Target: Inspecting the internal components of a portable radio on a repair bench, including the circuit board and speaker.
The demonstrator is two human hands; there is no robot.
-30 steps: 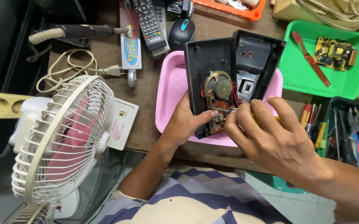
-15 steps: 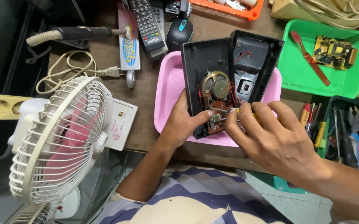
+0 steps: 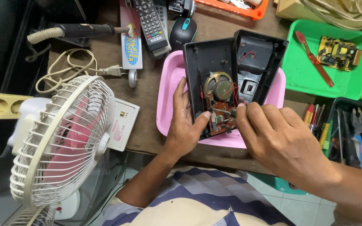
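Note:
An opened black plastic radio case lies over a pink tray. Inside it I see a round speaker and a brown circuit board with red wires. The case's other half lies open to the right. My left hand grips the case's lower left edge, thumb on the board. My right hand pinches a small part at the board's right side with its fingertips.
A white desk fan stands at the left. At the top lie a soldering iron, a remote control and a computer mouse. A green tray holds a circuit board and a red tool. A tool bin sits at the right.
The view has shifted slightly; both hands stay on the case and board, with the right fingertips settling lower onto the board.

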